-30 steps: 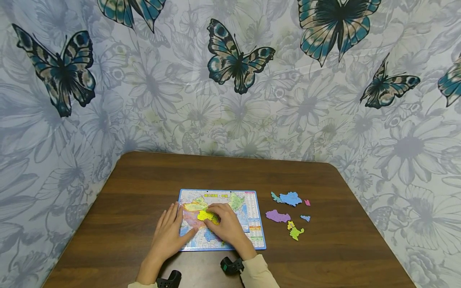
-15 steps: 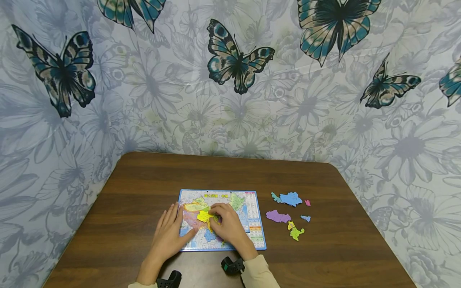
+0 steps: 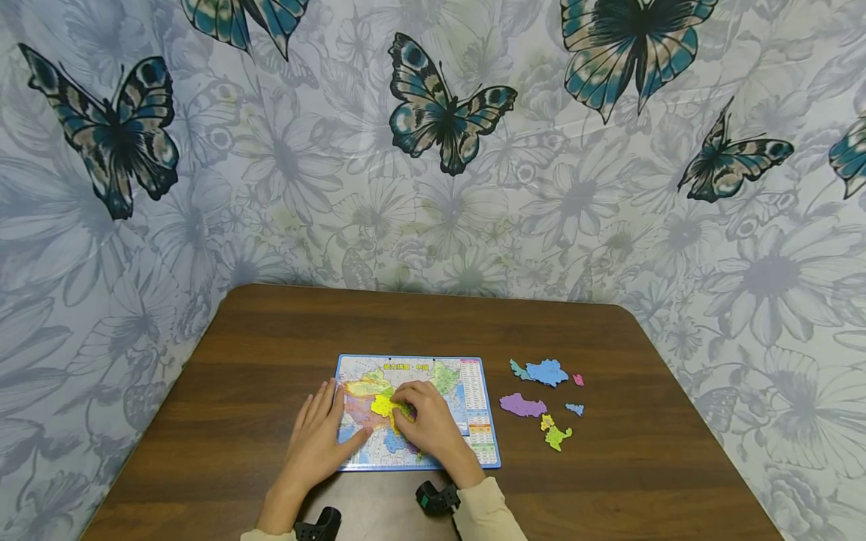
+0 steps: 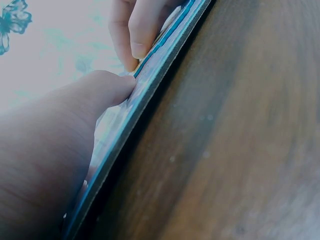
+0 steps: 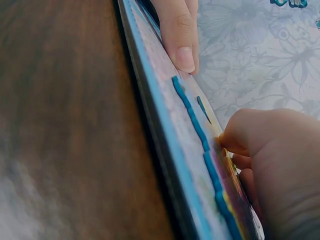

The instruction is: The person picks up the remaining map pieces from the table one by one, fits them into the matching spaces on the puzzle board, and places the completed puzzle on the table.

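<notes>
A map puzzle board [image 3: 478,451] with a blue rim lies on the table, with several coloured pieces on it. My left hand [image 3: 321,434] rests flat over its left side, fingers straight; its thumb [image 4: 117,89] touches the board in the left wrist view. My right hand [image 3: 433,424] is over the middle, its thumb and fingers bent and pinching a yellow puzzle piece [image 3: 404,411] that they mostly cover. Just left of those fingertips is a bright yellow area [image 3: 381,406] of the map. In the right wrist view the right thumb [image 5: 240,131] touches down at the raised pieces.
Loose pieces lie right of the board: blue [image 3: 546,373], teal [image 3: 519,370], pink [image 3: 578,380], purple [image 3: 522,406], small blue [image 3: 574,409], yellow [image 3: 546,422] and green [image 3: 557,438]. A butterfly-print wall covering [image 3: 460,225] stands behind the wooden table [image 3: 271,323].
The right thumb and fingertips have shifted slightly right, uncovering more of the bright yellow area. The left hand, the board and the loose pieces have stayed put.
</notes>
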Tool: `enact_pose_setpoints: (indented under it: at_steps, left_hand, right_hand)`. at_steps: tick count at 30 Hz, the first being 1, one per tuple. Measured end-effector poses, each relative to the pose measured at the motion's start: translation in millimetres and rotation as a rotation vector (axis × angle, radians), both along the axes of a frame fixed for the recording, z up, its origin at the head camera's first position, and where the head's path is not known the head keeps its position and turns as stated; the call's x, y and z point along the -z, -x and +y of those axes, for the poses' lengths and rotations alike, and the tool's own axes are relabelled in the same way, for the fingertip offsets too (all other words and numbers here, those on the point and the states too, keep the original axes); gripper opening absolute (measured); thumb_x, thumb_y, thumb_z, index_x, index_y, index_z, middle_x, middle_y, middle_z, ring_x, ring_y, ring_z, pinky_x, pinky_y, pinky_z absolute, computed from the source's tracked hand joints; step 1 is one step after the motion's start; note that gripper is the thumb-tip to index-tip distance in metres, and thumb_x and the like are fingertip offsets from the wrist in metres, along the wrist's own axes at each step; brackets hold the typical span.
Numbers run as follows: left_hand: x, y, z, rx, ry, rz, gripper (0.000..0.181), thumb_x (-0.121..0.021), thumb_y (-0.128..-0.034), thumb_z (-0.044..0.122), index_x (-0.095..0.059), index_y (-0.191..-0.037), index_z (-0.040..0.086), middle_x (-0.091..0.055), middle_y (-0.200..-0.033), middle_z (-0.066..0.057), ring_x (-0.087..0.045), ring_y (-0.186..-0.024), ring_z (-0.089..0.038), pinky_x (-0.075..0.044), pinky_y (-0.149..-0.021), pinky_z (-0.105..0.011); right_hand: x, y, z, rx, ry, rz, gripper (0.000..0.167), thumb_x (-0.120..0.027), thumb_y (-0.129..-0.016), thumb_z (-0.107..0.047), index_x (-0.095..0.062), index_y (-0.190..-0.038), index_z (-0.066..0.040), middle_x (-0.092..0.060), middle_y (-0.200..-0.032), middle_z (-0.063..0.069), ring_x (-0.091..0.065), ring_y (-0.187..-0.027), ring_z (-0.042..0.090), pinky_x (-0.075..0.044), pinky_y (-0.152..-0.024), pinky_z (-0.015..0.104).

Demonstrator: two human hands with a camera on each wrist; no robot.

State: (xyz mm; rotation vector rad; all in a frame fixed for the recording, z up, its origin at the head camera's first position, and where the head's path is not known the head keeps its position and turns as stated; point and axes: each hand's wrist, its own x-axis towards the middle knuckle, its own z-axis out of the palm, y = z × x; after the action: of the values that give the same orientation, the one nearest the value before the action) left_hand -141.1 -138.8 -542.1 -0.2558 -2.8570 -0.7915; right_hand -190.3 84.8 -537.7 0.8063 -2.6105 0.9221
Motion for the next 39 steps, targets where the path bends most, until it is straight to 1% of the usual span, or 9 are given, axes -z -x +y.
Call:
enact_pose_setpoints:
  at_steps: [6, 13, 21, 28, 32, 35, 39]
  left_hand:
    - [-1.9, -0.3, 0.2, 0.003, 0.000, -0.002, 0.094, -0.068, -0.0920, 0.058, -0.043, -0.150, -0.011, -0.030, -0.163, -0.030, -0.026, -0.153, -0.047, -0.017, -0.124, -0.061]
    - [-1.1, 0.2, -0.2, 0.001, -0.008, 0.012, 0.093, -0.069, -0.0912, 0.057, -0.044, -0.149, -0.012, -0.031, -0.163, -0.030, -0.027, -0.153, -0.047, -0.017, -0.124, -0.061]
    - [-0.2, 0.8, -1.4, 0.005, -0.006, -0.024, 0.095, -0.068, -0.0914, 0.058, -0.042, -0.151, -0.011, -0.027, -0.165, -0.029, -0.023, -0.154, -0.046, -0.014, -0.125, -0.060]
    - [-1.4, 0.6, -0.9, 0.001, -0.012, 0.007, 0.094, -0.069, -0.0911, 0.058, -0.044, -0.149, -0.011, -0.031, -0.163, -0.031, -0.026, -0.153, -0.047, -0.017, -0.124, -0.061]
    - [-1.2, 0.3, -1.0, 0.002, -0.014, -0.010, 0.095, -0.069, -0.0908, 0.057, -0.043, -0.150, -0.011, -0.029, -0.164, -0.030, -0.024, -0.154, -0.047, -0.015, -0.125, -0.061]
    - [-0.6, 1.0, -1.1, 0.003, -0.012, -0.032, 0.096, -0.069, -0.0906, 0.058, -0.041, -0.152, -0.010, -0.026, -0.165, -0.029, -0.023, -0.155, -0.045, -0.013, -0.126, -0.059]
    - [0.6, 1.8, -1.5, 0.004, -0.011, -0.037, 0.096, -0.068, -0.0908, 0.059, -0.040, -0.152, -0.010, -0.026, -0.165, -0.029, -0.023, -0.155, -0.046, -0.012, -0.126, -0.059]
  right_hand:
    - [-1.4, -1.4, 0.6, -0.008, -0.017, 0.032, 0.012, -0.077, -0.092, -0.017, -0.079, -0.103, -0.013, -0.073, -0.113, -0.001, -0.064, -0.101, 0.017, -0.057, -0.089, 0.030]
    - [-1.2, -3.4, -0.2, -0.003, -0.029, 0.058, 0.016, -0.078, -0.091, -0.017, -0.078, -0.106, -0.011, -0.073, -0.115, 0.001, -0.065, -0.105, 0.017, -0.058, -0.091, 0.030]
    - [0.7, -4.6, 0.6, -0.002, -0.004, 0.090, 0.020, -0.079, -0.090, -0.016, -0.077, -0.109, -0.009, -0.073, -0.117, 0.001, -0.067, -0.106, 0.017, -0.059, -0.090, 0.029]
    - [-0.4, -7.1, 5.0, 0.051, 0.046, 0.122, 0.033, -0.082, -0.087, -0.015, -0.075, -0.118, -0.008, -0.073, -0.121, 0.002, -0.066, -0.114, 0.021, -0.057, -0.099, 0.038]
    - [-0.7, -8.9, 8.9, 0.104, 0.034, 0.101, 0.040, -0.082, -0.087, -0.020, -0.072, -0.125, -0.010, -0.072, -0.124, 0.001, -0.064, -0.118, 0.021, -0.055, -0.101, 0.040]
    - [-0.1, -9.9, 11.6, 0.141, 0.010, 0.060, 0.044, -0.082, -0.088, -0.025, -0.070, -0.128, -0.013, -0.071, -0.127, 0.001, -0.062, -0.120, 0.021, -0.054, -0.104, 0.040]
    - [0.5, -11.3, 13.6, 0.155, -0.015, -0.009, 0.045, -0.080, -0.090, -0.028, -0.069, -0.131, -0.014, -0.073, -0.122, -0.001, -0.063, -0.116, 0.019, -0.055, -0.102, 0.038]
